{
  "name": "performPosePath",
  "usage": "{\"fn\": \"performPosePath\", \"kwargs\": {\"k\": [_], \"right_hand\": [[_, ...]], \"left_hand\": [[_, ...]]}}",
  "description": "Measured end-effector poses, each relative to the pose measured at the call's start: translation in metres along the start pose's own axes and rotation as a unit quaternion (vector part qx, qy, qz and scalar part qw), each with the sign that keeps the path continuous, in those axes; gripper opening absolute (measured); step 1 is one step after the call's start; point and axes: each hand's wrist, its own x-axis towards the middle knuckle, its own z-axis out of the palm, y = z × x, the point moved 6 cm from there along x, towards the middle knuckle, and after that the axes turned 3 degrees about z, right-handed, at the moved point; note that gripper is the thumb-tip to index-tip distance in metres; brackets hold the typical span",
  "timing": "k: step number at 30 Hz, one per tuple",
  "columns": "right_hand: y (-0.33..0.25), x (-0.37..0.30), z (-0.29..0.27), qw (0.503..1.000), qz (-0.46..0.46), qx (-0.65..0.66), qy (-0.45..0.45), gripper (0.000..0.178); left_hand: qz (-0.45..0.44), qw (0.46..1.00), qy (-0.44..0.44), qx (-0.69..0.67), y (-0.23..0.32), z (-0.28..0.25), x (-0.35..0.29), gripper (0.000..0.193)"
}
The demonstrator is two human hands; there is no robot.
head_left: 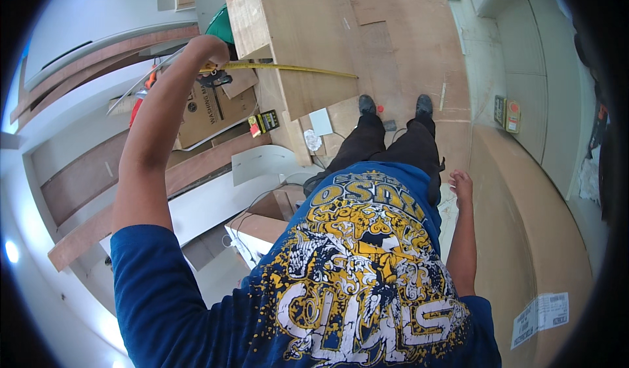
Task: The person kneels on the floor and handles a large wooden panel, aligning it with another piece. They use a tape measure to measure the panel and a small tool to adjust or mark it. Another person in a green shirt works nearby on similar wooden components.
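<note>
My left arm reaches forward at the left, and my left hand (215, 49) is closed at the start of a stretched yellow tape measure (295, 68). The fingers and the tape's case are mostly hidden behind the hand. The blade runs rightward across the edge of a large plywood panel (314, 20), its tip ending over the plywood near my feet. My right hand (460, 184) hangs low at my right side, fingers loosely curled and somewhat apart, with nothing seen in it.
A printed cardboard box (213, 116) lies beyond wooden boards (92, 237) at the left. A small yellow-and-black box (263, 123) sits beside the plywood. Cables (252, 201) trail by my left leg. A long cardboard carton (517, 237) stands at the right, below another small box (507, 114).
</note>
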Motion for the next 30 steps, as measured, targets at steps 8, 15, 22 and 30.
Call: {"fn": "performPosePath", "kwargs": {"k": [8,15,22,30], "right_hand": [[0.024,-0.003,0.015,0.999,0.027,0.008,-0.017,0.028],[0.031,0.006,0.018,0.999,0.026,0.001,-0.029,0.028],[0.027,0.016,0.019,0.999,0.031,-0.003,-0.038,0.03],[0.033,0.021,0.04,0.997,0.039,0.006,-0.059,0.036]], "left_hand": [[-0.028,0.999,-0.025,-0.003,0.047,-0.034,-0.077,0.049],[-0.032,0.998,-0.022,-0.044,0.059,-0.029,-0.096,0.05],[-0.018,0.999,-0.009,-0.041,0.056,-0.008,-0.085,0.042],[-0.067,0.995,-0.045,-0.06,0.046,0.024,-0.064,0.042]]}}
